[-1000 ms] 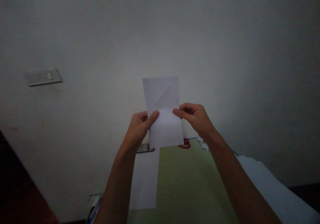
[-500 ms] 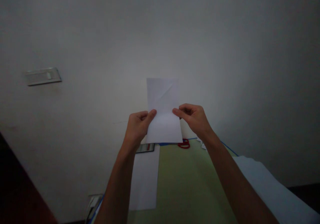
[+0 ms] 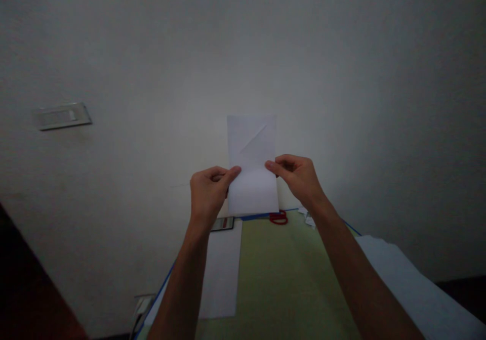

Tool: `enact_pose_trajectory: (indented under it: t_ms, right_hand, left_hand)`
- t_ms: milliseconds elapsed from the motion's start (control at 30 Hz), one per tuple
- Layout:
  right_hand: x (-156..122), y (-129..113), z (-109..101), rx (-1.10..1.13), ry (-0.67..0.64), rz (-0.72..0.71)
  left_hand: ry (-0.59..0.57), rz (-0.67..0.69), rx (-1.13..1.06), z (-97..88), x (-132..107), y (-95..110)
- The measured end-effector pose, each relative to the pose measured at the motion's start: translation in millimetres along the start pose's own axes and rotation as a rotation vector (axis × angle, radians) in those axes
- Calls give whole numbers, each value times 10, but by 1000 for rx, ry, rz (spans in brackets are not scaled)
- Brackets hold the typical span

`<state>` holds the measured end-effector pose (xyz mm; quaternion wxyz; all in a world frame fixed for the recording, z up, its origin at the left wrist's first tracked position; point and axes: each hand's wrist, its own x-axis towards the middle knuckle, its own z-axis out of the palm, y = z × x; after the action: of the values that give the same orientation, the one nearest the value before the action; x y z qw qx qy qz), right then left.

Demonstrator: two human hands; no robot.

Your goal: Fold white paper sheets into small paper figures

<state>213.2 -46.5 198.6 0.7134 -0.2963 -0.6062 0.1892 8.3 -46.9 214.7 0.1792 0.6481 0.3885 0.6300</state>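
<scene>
A white sheet of paper (image 3: 252, 193) is held upright in front of the wall, with a slanting crease or cut line in its upper half. My left hand (image 3: 212, 190) pinches its left edge, thumb on the near face. On the opposite edge, my right hand (image 3: 296, 175) pinches the paper the same way. Behind the sheet's lower edge lie red-handled scissors (image 3: 279, 218), their blades partly hidden. Another white sheet (image 3: 220, 274) lies flat on the table, partly covered by my left forearm.
The green table (image 3: 284, 279) has a blue edge against the wall. A dark flat device, perhaps a phone (image 3: 223, 223), sits at the back left. Small paper scraps (image 3: 309, 220) lie at the back right, and larger white paper (image 3: 402, 279) covers the right side.
The held paper has shifted slightly right and up in view, together with both hands. Its slanting line shows more clearly now. Both hands keep their pinch.
</scene>
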Motion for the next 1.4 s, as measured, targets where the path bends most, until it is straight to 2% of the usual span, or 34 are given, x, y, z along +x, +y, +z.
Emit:
enact_pose_trajectory:
  t_ms: [100, 233, 467, 667, 900, 1000, 1100, 1400]
  right_hand:
    - [-2, -32, 25, -17, 44, -31]
    - [9, -18, 8, 8, 100, -51]
    - [25, -5, -43, -29, 94, -79]
    - [13, -52, -13, -40, 113, -71]
    - [29, -16, -22, -27, 201, -50]
    - [43, 6, -49, -39, 248, -55]
    - [42, 4, -48, -30, 241, -64]
    - [-52, -89, 101, -137, 94, -120]
  left_hand:
    - [52, 55, 44, 18, -4, 19]
    - [7, 128, 78, 48, -5, 15]
    - [-67, 92, 21, 44, -42, 42]
    - [-59, 72, -75, 51, -46, 69]
    - [-157, 130, -34, -4, 21, -60]
    - [-55, 154, -44, -55, 55, -123]
    - [40, 140, -56, -74, 70, -131]
    - [91, 208, 79, 43, 69, -47]
